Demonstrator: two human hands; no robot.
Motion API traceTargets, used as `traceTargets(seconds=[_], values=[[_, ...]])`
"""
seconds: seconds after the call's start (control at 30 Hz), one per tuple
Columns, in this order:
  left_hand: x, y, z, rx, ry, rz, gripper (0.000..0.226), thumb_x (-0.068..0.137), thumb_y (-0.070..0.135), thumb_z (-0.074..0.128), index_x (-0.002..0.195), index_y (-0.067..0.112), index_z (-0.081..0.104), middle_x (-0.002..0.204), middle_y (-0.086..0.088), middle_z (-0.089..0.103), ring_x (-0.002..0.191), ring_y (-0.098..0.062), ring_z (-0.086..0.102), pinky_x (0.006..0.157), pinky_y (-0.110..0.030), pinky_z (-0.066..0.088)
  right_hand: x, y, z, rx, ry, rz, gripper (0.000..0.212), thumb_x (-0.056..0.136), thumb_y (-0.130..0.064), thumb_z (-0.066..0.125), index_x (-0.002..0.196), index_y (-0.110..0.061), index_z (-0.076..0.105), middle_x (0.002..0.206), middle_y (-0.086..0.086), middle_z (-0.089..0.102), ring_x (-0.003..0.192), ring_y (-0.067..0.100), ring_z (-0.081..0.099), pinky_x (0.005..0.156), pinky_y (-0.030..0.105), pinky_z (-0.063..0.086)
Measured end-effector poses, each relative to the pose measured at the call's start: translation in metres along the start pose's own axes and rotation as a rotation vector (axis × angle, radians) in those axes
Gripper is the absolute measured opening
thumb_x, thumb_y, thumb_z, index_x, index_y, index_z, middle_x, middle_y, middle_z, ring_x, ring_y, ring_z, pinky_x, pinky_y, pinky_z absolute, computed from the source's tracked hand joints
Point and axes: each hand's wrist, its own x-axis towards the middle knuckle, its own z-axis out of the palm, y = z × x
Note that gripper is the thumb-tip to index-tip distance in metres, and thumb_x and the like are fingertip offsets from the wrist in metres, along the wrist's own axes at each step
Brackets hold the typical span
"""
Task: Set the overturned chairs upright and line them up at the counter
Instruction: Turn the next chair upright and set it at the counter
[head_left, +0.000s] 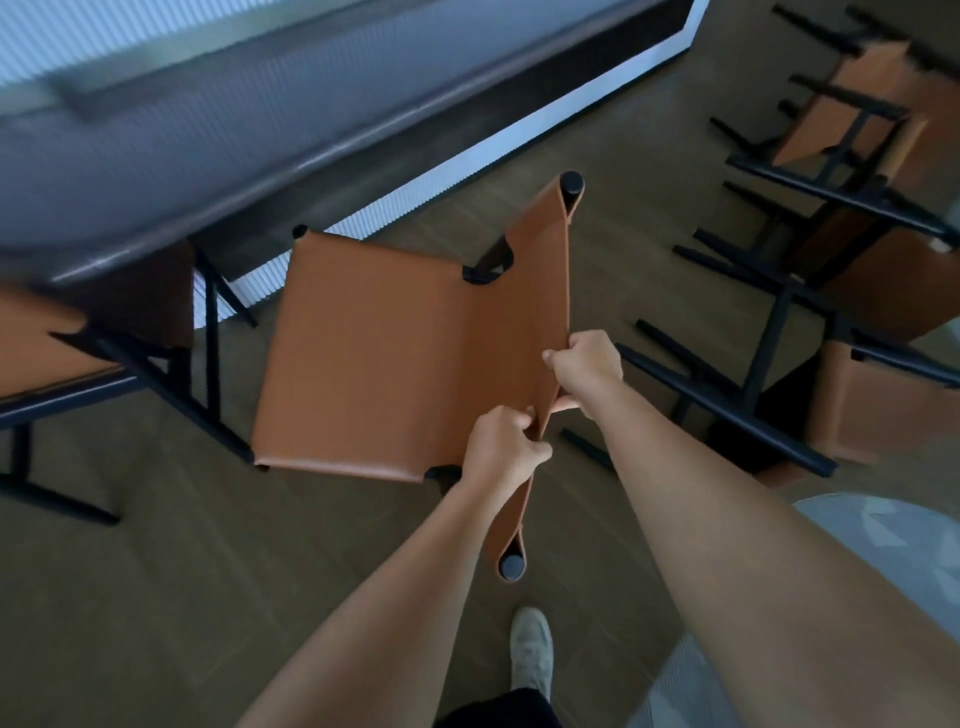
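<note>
The left hand (501, 447) and right hand (584, 366) are gripping the backrest (540, 291) edge, fingers curling round it; the tan chair (384, 353) is sitting upright near the counter (156, 171); a second chair (78, 332) is standing left; overturned chairs (831, 260) are lying right.

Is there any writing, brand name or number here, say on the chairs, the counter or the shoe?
None: no word, brand or number shows anywhere.
The chair, the counter and the shoe are plain.
The pale shapes on the grey cloth at lower right are too blurred to read.
</note>
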Motion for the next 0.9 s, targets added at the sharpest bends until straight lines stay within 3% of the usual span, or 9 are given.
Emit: traceTargets(seconds=[0.07, 0.17, 0.37, 0.5, 0.7, 0.8, 0.9], values=[[0.011, 0.008, -0.003, -0.015, -0.013, -0.072, 0.011, 0.081, 0.015, 0.067, 0.084, 0.005, 0.07, 0.064, -0.003, 0.059, 0.055, -0.014, 0.056, 0.051, -0.029, 0.047, 0.011, -0.007, -0.003, -0.016, -0.025, -0.018, 0.015, 0.098, -0.012, 0.054, 0.083, -0.016, 0.056, 0.086, 0.006, 0.063, 0.065, 0.029, 0.07, 0.058, 0.044, 0.062], [0.03, 0.016, -0.007, -0.005, -0.013, -0.144, 0.013, 0.077, 0.014, 0.069, 0.069, 0.007, 0.062, 0.061, -0.005, 0.056, 0.053, -0.016, 0.054, 0.049, -0.026, 0.039, 0.027, -0.018, -0.008, -0.051, -0.075, -0.057, 0.005, 0.1, -0.014, 0.051, 0.097, -0.015, 0.055, 0.094, 0.007, 0.063, 0.068, 0.028, 0.069, 0.062, 0.045, 0.062], [0.061, 0.035, -0.017, -0.013, 0.014, -0.208, 0.014, 0.073, 0.016, 0.07, 0.063, 0.01, 0.061, 0.055, -0.004, 0.054, 0.047, -0.017, 0.053, 0.051, -0.028, 0.041, 0.056, -0.04, -0.018, -0.07, -0.128, -0.081, 0.004, 0.101, -0.018, 0.05, 0.101, -0.016, 0.053, 0.1, 0.008, 0.063, 0.072, 0.028, 0.07, 0.065, 0.043, 0.063], [0.084, 0.046, -0.024, -0.054, 0.036, -0.229, 0.014, 0.071, 0.019, 0.07, 0.066, 0.006, 0.067, 0.055, -0.004, 0.057, 0.049, -0.018, 0.054, 0.053, -0.028, 0.043, 0.083, -0.053, -0.024, -0.053, -0.161, -0.083, 0.006, 0.101, -0.019, 0.052, 0.103, -0.016, 0.056, 0.097, 0.005, 0.063, 0.065, 0.023, 0.07, 0.065, 0.042, 0.063], [0.134, 0.066, -0.038, -0.099, 0.04, -0.249, 0.02, 0.07, 0.018, 0.068, 0.058, 0.014, 0.053, 0.048, 0.002, 0.048, 0.042, -0.015, 0.047, 0.051, -0.024, 0.04, 0.136, -0.082, -0.031, 0.009, -0.181, -0.057, 0.015, 0.099, -0.015, 0.055, 0.084, -0.016, 0.058, 0.092, 0.006, 0.066, 0.066, 0.026, 0.071, 0.066, 0.044, 0.063], [0.155, 0.072, -0.045, -0.145, 0.034, -0.256, 0.027, 0.073, 0.022, 0.069, 0.053, 0.017, 0.052, 0.041, 0.01, 0.045, 0.037, -0.009, 0.045, 0.048, -0.02, 0.038, 0.16, -0.098, -0.035, 0.036, -0.179, -0.034, 0.018, 0.098, -0.013, 0.057, 0.08, -0.016, 0.059, 0.081, 0.004, 0.066, 0.06, 0.023, 0.07, 0.058, 0.04, 0.062], [0.177, 0.078, -0.049, -0.164, 0.044, -0.252, 0.021, 0.076, 0.027, 0.07, 0.063, 0.015, 0.059, 0.052, 0.005, 0.052, 0.046, -0.012, 0.049, 0.052, -0.023, 0.04, 0.185, -0.111, -0.037, 0.036, -0.182, -0.028, 0.021, 0.099, -0.013, 0.056, 0.078, -0.017, 0.058, 0.076, 0.001, 0.064, 0.057, 0.021, 0.069, 0.054, 0.036, 0.061]])
